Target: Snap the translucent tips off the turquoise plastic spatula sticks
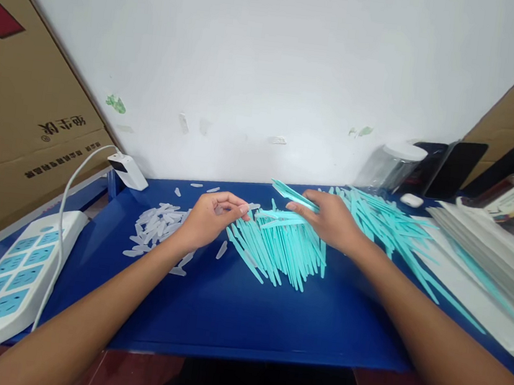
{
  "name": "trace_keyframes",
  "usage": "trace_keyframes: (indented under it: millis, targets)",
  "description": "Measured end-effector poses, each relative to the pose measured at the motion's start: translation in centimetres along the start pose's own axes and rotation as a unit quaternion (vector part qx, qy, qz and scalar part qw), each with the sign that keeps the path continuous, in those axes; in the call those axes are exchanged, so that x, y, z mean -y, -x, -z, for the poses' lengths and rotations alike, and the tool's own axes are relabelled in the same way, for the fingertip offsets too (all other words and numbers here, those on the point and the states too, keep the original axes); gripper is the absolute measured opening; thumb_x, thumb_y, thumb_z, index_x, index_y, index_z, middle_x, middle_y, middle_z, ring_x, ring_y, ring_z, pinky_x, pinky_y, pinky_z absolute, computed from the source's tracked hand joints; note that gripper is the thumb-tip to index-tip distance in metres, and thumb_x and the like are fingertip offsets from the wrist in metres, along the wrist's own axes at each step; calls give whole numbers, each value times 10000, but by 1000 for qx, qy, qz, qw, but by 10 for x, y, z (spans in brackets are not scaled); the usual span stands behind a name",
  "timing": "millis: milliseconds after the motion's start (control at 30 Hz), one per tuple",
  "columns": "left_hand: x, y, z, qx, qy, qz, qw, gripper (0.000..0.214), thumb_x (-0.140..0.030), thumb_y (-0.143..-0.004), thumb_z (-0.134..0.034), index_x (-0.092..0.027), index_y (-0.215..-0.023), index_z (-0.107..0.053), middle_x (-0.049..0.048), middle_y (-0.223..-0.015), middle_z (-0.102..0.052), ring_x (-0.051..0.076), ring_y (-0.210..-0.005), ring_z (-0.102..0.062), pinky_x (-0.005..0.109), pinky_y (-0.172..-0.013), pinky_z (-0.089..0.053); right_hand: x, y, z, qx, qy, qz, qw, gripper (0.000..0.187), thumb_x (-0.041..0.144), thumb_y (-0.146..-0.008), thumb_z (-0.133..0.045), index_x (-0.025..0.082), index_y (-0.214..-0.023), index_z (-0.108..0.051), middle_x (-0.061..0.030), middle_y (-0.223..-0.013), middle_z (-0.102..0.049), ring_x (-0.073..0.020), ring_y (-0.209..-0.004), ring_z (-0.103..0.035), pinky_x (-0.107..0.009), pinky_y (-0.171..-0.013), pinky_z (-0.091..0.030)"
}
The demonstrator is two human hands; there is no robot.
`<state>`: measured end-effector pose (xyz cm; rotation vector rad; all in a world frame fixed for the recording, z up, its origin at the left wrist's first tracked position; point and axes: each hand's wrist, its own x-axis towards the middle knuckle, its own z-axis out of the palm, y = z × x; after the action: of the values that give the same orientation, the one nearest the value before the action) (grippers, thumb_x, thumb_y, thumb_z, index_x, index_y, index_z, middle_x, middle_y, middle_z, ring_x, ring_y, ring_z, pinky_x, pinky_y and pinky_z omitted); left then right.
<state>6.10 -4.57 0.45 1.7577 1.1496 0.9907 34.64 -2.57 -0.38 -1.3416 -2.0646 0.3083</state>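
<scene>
My left hand [217,216] is closed in a pinch on a small translucent plastic piece [253,206], shaped like a narrow cap. Beside it, toward the left, lies a loose pile of similar translucent pieces [157,225]. My right hand [326,216] grips several slim turquoise plastic sticks [291,192], their ends pointing up and to the left. Between and below both hands, a heap of turquoise sticks [285,249] is spread on the blue table. More turquoise sticks [380,220] lie beyond my right wrist. Fine details of the stick ends are too small to tell.
The blue table [241,322] meets a white wall. On the left stand a power strip [12,275], a white device with a cable [129,170] and a cardboard box [25,95]. At right are a clear jar [393,169], dark phones [454,170], an earbud case [411,200] and stacked white sheets [493,253].
</scene>
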Motion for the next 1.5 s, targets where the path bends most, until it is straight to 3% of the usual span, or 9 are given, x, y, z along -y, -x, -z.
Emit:
trace_keyframes:
  millis: [367,767,1033,1300,1500]
  targets:
    - [-5,3,-2,15,16,15,1000,328,-496,-941,-717,-180,-1005,-773,66,-901,-785,77,-513,-413,249,-492,-333,6,-1,3,-21,-59,-15,998,569,673,-970,-574,202,-660,-502,25,-626,-441,-133,-588,-405,-287,-560,-260]
    - [-9,4,-6,12,19,-6,1000,295,-458,-935,-734,-166,-956,-774,91,-884,-797,175,-728,-666,282,-632,-472,10,1,3,-50,-22,-23,998,621,675,-964,-580,217,-591,-389,37,-559,-374,-121,-538,-357,-290,-532,-237]
    - [-9,5,-6,13,12,-18,1000,282,-440,-948,-728,-162,-936,-767,93,-879,-805,193,-819,-702,298,-732,-503,7,2,3,-53,-22,-12,998,613,677,-954,-596,204,-603,-428,30,-569,-397,-119,-549,-360,-284,-546,-239]
    - [-11,4,-4,0,21,29,999,308,-465,-914,-753,-158,-916,-761,91,-885,-803,106,-535,-513,262,-511,-362,9,0,4,-74,-16,-10,997,622,665,-965,-586,216,-586,-381,38,-557,-370,-119,-540,-347,-292,-546,-217]
    - [-10,4,-4,0,26,26,999,303,-471,-897,-766,-169,-912,-779,95,-873,-807,129,-557,-577,269,-516,-400,9,2,4,-43,-22,-1,999,589,663,-961,-603,203,-609,-492,25,-577,-462,-130,-550,-407,-294,-550,-261]
